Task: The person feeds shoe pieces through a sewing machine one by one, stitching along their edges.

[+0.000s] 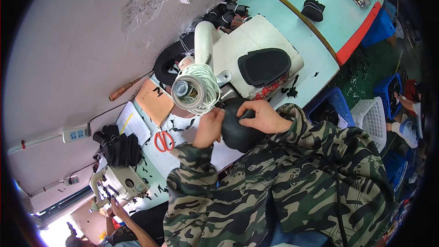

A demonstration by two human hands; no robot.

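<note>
A black, smooth, rounded piece, perhaps a shoe upper, is bunched between my hands at the sewing machine head. My right hand pinches its upper side between thumb and fingers. Curled at its left edge, my left hand grips the piece close under the machine head; its fingertips are partly hidden. The white sewing machine stands just beyond, with a coil of pale cord hung around its top end. Where the piece meets the needle cannot be made out.
Dark padded pieces lie on the machine's bed. Left are red-handled scissors, an orange card and a black stack. Blue and white baskets stand right. Another person's hands work at a machine lower left.
</note>
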